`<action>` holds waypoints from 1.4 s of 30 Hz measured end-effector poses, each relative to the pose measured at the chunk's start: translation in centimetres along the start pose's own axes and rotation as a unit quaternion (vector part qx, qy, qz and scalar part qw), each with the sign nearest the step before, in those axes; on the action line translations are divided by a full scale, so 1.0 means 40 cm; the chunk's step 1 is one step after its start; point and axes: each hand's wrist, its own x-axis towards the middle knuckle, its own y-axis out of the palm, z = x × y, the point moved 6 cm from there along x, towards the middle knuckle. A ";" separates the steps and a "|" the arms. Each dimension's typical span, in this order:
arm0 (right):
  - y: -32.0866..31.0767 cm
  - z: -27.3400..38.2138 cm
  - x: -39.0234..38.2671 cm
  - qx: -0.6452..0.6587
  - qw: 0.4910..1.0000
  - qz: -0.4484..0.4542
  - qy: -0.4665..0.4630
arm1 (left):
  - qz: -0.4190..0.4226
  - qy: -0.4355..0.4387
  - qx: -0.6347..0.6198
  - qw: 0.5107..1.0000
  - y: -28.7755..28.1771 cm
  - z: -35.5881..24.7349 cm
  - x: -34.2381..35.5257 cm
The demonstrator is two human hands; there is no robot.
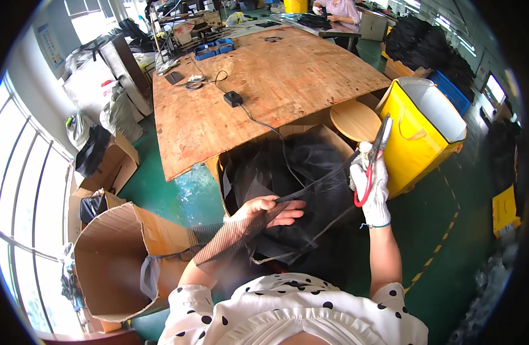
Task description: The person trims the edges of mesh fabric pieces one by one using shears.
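Observation:
My left hand [270, 210] is bare and pinches the dark edge of a piece of black mesh [218, 241] between thumb and fingers. Part of the mesh drapes over my left forearm. Its edge strip runs taut up to my right hand [374, 192], which wears a white knit glove. That hand is closed around red-handled scissors [380, 138], blades pointing up and away; it also appears to grip the far end of the mesh edge. Beneath both hands, a cardboard box [331, 138] holds a heap of black mesh [293, 158].
A worn wooden table [276, 69] stands ahead, with a black power adapter [233, 99] and cable hanging over its edge. A round wooden stool [356, 119] and yellow bag [416, 132] are at right. An open cardboard box [112, 259] sits at left. Another person [340, 11] works far off.

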 end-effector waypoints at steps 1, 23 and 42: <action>-0.019 0.019 -0.011 -0.134 0.988 -0.058 -0.051 | 0.005 0.008 -0.042 0.999 -0.011 0.007 0.010; 0.141 -0.265 -0.399 0.158 0.885 -0.102 0.425 | -0.093 0.117 0.121 0.981 -0.042 -0.010 0.013; 0.135 -0.315 -0.338 0.185 0.855 -0.088 0.476 | -0.092 0.093 0.131 0.983 -0.081 0.017 0.003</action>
